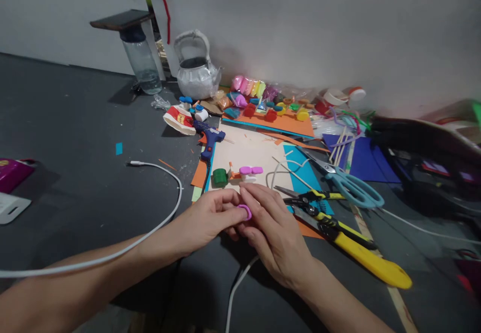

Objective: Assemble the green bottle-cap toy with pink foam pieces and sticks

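Note:
A small ring-like strip of purple modelling clay is between my two hands, close to the table's near edge. My left hand pinches it between thumb and fingers. From the other side my right hand closes against the strip, with curved fingers meeting the left fingertips. Part of the strip is hidden by the fingers. Just beyond the hands, on a cream sheet, lie a green clay cylinder, a small orange piece and a white piece topped with pink-purple clay.
A blue glue gun lies left of the sheet. To the right are blue-handled scissors, pliers and a yellow-handled cutter. Bagged clay, a kettle and a bottle stand behind. A white cable crosses my left arm.

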Demonstrator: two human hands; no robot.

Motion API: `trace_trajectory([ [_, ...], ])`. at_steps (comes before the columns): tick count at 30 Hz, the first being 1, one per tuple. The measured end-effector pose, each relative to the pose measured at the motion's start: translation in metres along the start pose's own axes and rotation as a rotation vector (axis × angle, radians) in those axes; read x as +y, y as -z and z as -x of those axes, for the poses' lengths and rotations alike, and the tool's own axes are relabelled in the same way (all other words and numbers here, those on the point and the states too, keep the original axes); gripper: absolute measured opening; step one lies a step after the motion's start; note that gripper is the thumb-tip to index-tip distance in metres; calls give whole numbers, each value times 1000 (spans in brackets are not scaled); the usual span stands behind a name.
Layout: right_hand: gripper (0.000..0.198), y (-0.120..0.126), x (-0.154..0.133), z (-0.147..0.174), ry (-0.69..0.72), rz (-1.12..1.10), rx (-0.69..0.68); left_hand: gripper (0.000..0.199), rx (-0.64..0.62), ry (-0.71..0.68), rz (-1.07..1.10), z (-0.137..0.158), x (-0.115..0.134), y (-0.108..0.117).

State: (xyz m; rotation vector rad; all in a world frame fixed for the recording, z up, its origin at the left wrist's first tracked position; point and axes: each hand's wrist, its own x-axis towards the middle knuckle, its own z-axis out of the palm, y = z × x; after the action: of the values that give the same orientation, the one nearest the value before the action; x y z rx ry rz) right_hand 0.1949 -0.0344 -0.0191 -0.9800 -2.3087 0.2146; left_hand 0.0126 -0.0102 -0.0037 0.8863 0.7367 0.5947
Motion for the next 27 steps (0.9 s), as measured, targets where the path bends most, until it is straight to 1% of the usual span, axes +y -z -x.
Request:
trace_trajectory([
  [3,49,1,-1,0,1,-1,1,22,19,-33,-53,0,0,1],
  [6,45,1,0,0,-5,-12,-6,20,16,-44,-46,1,0,1],
  [11,54,-1,0,3,-56,-68,4,19,33,-24,23,0,0,0],
  [16,55,-2,-1,3,-31,-46,-4,23,49,-26,72,1,-1,-1],
  [20,55,-3,-2,1,-29,-4,-18,29,18,12,64,1,0,-2],
  [23,54,-4,-1,1,-33,6,-25,33,-6,12,57,1,1,-3],
  [27,54,-5,0,1,-39,-16,-33,35,13,21,43,1,1,-3],
])
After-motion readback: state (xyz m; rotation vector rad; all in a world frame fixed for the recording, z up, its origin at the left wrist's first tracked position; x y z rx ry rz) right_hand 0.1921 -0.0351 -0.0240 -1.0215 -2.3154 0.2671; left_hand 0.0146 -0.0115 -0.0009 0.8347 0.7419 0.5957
